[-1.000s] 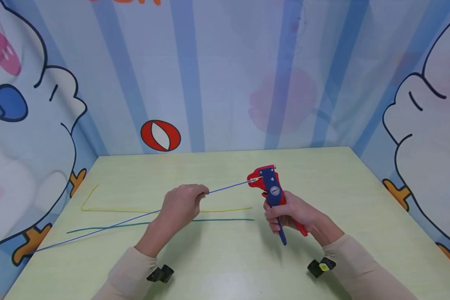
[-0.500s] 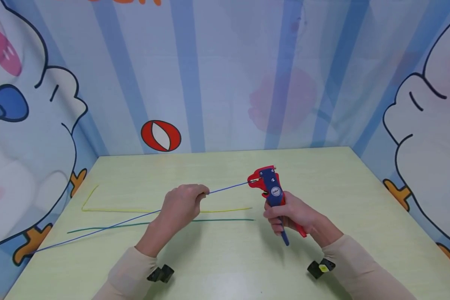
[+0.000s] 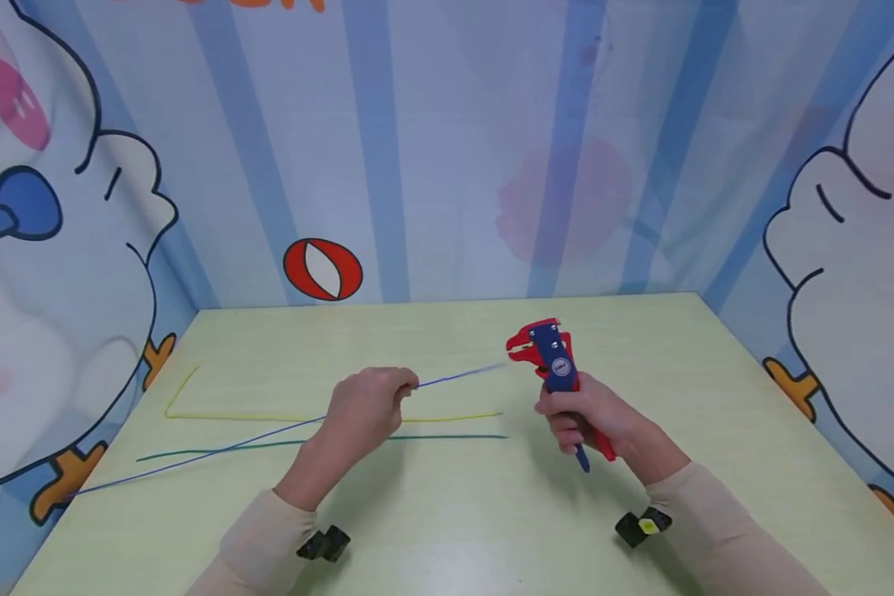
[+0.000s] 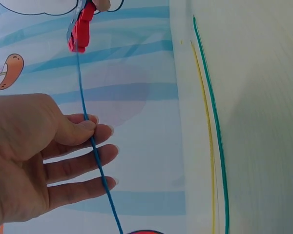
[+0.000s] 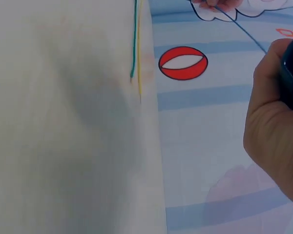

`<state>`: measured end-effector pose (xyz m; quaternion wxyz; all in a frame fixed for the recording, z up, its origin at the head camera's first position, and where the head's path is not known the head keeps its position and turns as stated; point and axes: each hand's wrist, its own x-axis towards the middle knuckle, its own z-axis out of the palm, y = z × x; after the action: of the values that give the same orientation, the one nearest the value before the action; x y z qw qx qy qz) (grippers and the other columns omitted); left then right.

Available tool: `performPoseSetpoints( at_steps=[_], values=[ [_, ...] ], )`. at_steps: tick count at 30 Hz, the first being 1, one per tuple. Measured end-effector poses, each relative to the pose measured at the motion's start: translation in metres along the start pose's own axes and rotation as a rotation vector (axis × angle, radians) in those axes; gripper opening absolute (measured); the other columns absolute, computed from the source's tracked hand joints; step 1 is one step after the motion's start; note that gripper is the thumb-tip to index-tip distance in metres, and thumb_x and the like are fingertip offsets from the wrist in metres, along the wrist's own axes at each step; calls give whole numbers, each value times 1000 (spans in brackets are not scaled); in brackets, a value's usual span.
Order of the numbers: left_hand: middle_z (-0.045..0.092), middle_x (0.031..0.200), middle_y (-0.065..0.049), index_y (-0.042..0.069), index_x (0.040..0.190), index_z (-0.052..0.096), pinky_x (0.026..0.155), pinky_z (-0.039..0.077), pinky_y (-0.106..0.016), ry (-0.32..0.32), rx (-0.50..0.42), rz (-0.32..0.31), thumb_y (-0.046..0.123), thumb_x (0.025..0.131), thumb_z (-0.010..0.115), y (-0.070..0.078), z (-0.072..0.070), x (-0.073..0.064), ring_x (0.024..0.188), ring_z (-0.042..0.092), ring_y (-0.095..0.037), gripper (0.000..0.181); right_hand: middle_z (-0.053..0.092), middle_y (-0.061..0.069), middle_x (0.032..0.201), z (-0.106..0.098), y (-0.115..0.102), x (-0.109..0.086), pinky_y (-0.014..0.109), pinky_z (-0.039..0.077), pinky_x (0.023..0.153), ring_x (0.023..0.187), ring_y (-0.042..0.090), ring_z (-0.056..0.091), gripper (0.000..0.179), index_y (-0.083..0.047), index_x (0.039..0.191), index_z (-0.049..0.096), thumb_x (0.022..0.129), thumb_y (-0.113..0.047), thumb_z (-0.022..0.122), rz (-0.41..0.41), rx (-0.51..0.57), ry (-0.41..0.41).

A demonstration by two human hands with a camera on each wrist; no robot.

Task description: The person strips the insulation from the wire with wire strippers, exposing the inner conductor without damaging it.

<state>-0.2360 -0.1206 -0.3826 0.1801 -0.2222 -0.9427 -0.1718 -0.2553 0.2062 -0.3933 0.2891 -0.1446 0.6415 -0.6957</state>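
My left hand (image 3: 365, 410) pinches a blue wire (image 3: 454, 377) between thumb and forefinger, the other fingers spread behind it in the left wrist view. The wire slants from the table's left edge up to the right. My right hand (image 3: 596, 422) grips the handles of a red and blue wire stripper (image 3: 561, 366), held above the table with its nose to the left. In the head view the wire's blurred right end lies just left of the stripper's nose, apart from it. Whether its tip is bare is too blurred to tell.
A yellow wire (image 3: 231, 417), bent near its left end, lies on the pale table (image 3: 462, 530). Nearer the person lies a green wire (image 3: 447, 437), partly behind the left forearm. A printed cloth backdrop (image 3: 447, 165) stands behind the table and at both sides.
The wire stripper was around the blue wire's right end earlier; it has moved right and slightly up, off the wire. The left hand still pinches the wire in nearly the same place.
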Motion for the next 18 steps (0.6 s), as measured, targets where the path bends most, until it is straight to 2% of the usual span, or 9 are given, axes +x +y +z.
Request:
performPoseSetpoints(
  at_steps=[4,7,9,11,14,18],
  values=[
    [75,94,-4,9,101,78,66,58,-35,-13,-3,-19,1,87,75,-1,-1,0,84,71,-21,17,49,0,66,-18,-6,-6,28,48,58,55,14,50,14,-5,100,44,100,-14,54,5,57,108],
    [75,95,-3,10,102,78,66,57,-34,-70,-6,-2,2,88,74,0,2,0,85,71,-20,16,63,6,76,-29,-8,-7,38,58,71,64,20,63,20,0,109,44,102,-17,53,33,38,126],
    [75,95,-2,11,102,78,66,57,-34,-114,-5,14,3,89,74,0,5,-1,85,71,-19,15,69,13,87,-33,-7,-5,44,59,78,73,27,71,29,5,117,42,103,-19,53,63,-14,125],
    [75,94,-1,11,100,78,68,57,-34,-149,-4,29,3,89,73,0,9,-2,85,70,-19,14,71,20,97,-36,-5,-3,46,59,78,81,32,74,37,10,123,41,103,-18,54,93,-90,139],
    [73,91,0,12,97,79,65,55,-32,-215,-2,49,2,89,72,2,16,-3,79,66,-17,14,70,27,102,-37,0,2,40,60,71,86,34,74,45,13,128,40,101,-17,59,129,-211,179],
    [72,89,0,12,93,79,62,51,-30,-329,10,87,-1,90,70,4,25,-4,73,58,-13,17,70,28,96,-36,9,7,37,59,63,82,31,73,40,14,122,49,97,-14,64,168,-301,223]
  ],
)
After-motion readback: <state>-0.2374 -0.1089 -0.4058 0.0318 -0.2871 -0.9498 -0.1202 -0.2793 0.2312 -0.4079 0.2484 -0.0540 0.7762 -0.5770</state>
